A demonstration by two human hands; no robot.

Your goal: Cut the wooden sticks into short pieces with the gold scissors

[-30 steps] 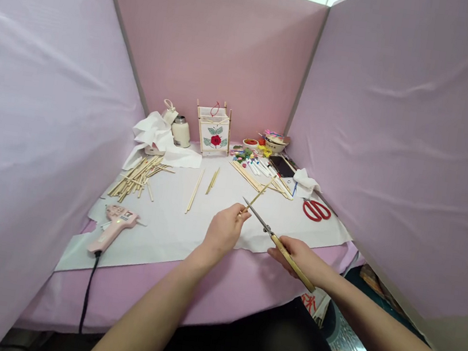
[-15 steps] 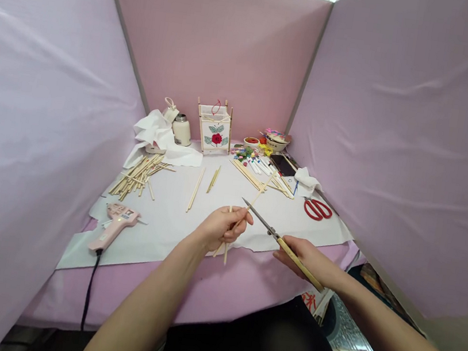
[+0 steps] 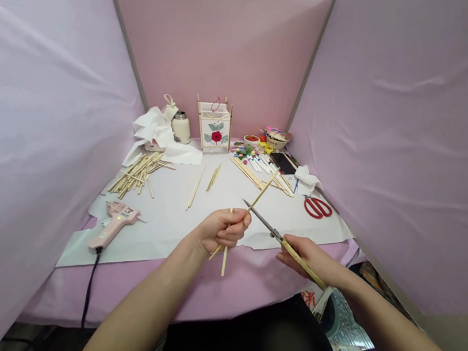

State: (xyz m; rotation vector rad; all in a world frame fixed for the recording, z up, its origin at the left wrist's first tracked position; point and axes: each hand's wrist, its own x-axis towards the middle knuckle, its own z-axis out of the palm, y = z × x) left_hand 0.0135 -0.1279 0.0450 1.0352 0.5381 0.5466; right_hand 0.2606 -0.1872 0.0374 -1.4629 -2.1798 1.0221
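Head view is looking down on a pink tabletop [image 3: 215,306] covered by a torn white paper sheet [image 3: 164,235]. Far to the left of the left hand [image 3: 224,231], a pink glue gun [image 3: 112,227] is lying with its black cord [image 3: 90,289] hanging over the edge, and a pile of wooden sticks [image 3: 136,172] is resting beyond it. Crumpled tissue [image 3: 153,128] and a cream flask [image 3: 181,129] are sitting further back, and a small paper lantern with a red flower [image 3: 213,136] is standing ahead of the left hand. The left hand is curled, pinching two crossed wooden sticks [image 3: 265,187] between fingers and thumb. A pointed metal tool [image 3: 262,220] is reaching from the right hand, its tip just beside the held sticks. Colored markers [image 3: 262,164], a phone [image 3: 283,162], a white cloth [image 3: 307,178] and red scissors [image 3: 317,208] are lying beyond the tool. The right hand [image 3: 304,259] is wrapping its fingers around the tool's long wooden handle.
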